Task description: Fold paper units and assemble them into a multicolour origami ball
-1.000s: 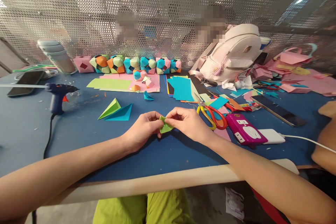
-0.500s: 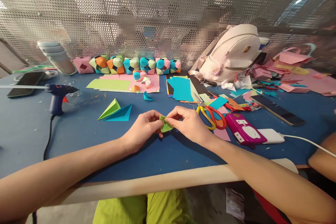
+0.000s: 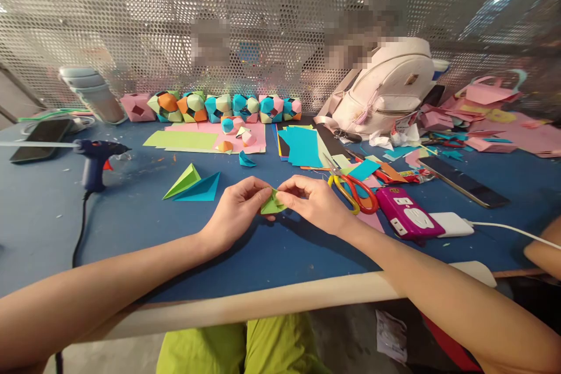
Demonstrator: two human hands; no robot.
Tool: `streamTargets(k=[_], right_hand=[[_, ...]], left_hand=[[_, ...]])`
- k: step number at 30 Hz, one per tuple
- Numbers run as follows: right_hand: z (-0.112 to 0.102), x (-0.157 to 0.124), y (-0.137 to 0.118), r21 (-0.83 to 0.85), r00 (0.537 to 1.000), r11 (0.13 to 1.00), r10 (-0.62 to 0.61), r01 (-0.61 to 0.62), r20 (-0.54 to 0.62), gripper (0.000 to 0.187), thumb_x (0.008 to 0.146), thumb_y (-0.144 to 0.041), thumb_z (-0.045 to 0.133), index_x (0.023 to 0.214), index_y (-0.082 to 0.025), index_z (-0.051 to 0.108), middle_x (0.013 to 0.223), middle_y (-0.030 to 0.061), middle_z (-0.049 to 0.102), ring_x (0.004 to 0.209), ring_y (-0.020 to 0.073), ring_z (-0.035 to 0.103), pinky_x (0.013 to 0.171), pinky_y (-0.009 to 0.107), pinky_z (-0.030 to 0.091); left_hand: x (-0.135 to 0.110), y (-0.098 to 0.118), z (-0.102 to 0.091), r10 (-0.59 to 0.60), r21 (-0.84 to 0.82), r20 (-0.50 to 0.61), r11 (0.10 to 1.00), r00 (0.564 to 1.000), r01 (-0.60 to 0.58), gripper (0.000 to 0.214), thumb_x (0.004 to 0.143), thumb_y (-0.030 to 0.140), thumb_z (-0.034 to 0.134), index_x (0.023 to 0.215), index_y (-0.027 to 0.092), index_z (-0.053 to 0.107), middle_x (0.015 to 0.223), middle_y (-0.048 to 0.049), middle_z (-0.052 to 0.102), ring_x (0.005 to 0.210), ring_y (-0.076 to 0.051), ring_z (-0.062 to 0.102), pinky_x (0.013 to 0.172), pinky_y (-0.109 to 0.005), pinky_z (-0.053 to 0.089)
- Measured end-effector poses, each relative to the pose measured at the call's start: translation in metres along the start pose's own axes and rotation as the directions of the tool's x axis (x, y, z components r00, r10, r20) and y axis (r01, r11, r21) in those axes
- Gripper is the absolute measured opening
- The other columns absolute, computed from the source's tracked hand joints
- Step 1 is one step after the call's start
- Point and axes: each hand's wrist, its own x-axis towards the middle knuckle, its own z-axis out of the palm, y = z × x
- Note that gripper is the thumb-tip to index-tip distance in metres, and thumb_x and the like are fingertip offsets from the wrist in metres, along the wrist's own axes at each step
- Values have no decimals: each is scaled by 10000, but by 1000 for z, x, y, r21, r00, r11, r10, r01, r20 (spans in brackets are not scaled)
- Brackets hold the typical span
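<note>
Between my hands is a small piece of folded green paper (image 3: 272,204), held just above the blue table (image 3: 184,251). My left hand (image 3: 234,207) pinches its left side, with thumb on top and fingers behind. My right hand (image 3: 313,201) pinches its upper right edge between thumb and fingers. Left of my hands lie a folded green paper piece (image 3: 184,181) and a folded blue paper piece (image 3: 199,189), touching. Beyond them sits a small blue folded piece (image 3: 246,159).
A glue gun (image 3: 96,163) stands at left. Paper balls (image 3: 193,106) line the back by a bottle (image 3: 92,93). To the right are scissors (image 3: 359,196), a purple power strip (image 3: 409,213), a phone (image 3: 464,181), a backpack (image 3: 385,90) and paper scraps. Another person's arm (image 3: 546,248) shows at far right.
The green paper has turned in my fingers and shows a broader, flatter face. My left hand has shifted slightly left. The other person's arm has drawn back a little to the right.
</note>
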Motion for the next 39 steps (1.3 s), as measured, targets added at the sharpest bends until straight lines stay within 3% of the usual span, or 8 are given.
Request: streamTargets(k=[7, 14, 21, 26, 30, 34, 39], right_hand=[[0, -1, 3, -180, 992, 979, -106, 93, -62, 172, 823, -201, 583, 655, -164, 595, 648, -4, 600, 588, 99, 515, 552, 222, 397], [2, -2, 5, -234, 977, 954, -205, 187, -58, 200, 813, -133, 586, 618, -170, 560, 621, -19, 540, 575, 93, 487, 544, 219, 378], [4, -4, 6, -263, 952, 922, -305, 285, -35, 195, 824, -103, 569, 640, -169, 567, 629, -19, 506, 569, 91, 467, 540, 222, 365], [4, -3, 2, -259, 961, 934, -270, 246, -61, 103, 810, -161, 616, 710, -178, 598, 666, -4, 560, 589, 105, 508, 562, 227, 408], [5, -2, 3, -268, 953, 929, -288, 255, -95, 159, 844, -168, 574, 686, -181, 589, 660, 4, 580, 598, 113, 521, 568, 236, 413], [4, -3, 4, -257, 944, 921, -321, 293, -74, 196, 855, -136, 554, 669, -175, 600, 656, 6, 577, 606, 111, 527, 573, 234, 405], [2, -4, 5, -217, 952, 934, -301, 283, -52, 152, 833, -125, 573, 701, -169, 633, 674, 6, 582, 608, 109, 536, 577, 230, 422]], left_hand=[[0, 0, -1, -12, -25, -26, 1000, 1000, 11, 201, 803, 354, 611, 762, 157, 607, 678, -3, 659, 632, -148, 636, 654, -298, 548], [1, -3, -3, 16, 243, -22, 970, 1000, -10, 116, 769, 278, 625, 806, 169, 613, 679, 20, 628, 621, -113, 557, 579, -227, 434], [1, -7, -3, 54, 342, -13, 939, 998, -46, 169, 780, 321, 603, 755, 162, 654, 655, 7, 618, 610, -120, 515, 571, -239, 392], [1, -8, -3, 62, 296, -79, 954, 995, -36, 198, 771, 347, 621, 697, 163, 627, 630, 14, 592, 578, -110, 482, 533, -229, 350], [1, -7, -2, 37, 247, -118, 969, 992, -6, 184, 742, 324, 646, 663, 163, 608, 602, 20, 582, 551, -106, 479, 522, -227, 348], [0, -5, -1, 6, 234, -80, 972, 997, 13, 111, 736, 273, 639, 734, 163, 635, 667, 11, 631, 603, -115, 530, 569, -230, 395], [1, -4, -1, -3, 219, -33, 976, 999, 10, 164, 760, 310, 633, 766, 155, 686, 713, -10, 668, 653, -125, 562, 613, -234, 426]])
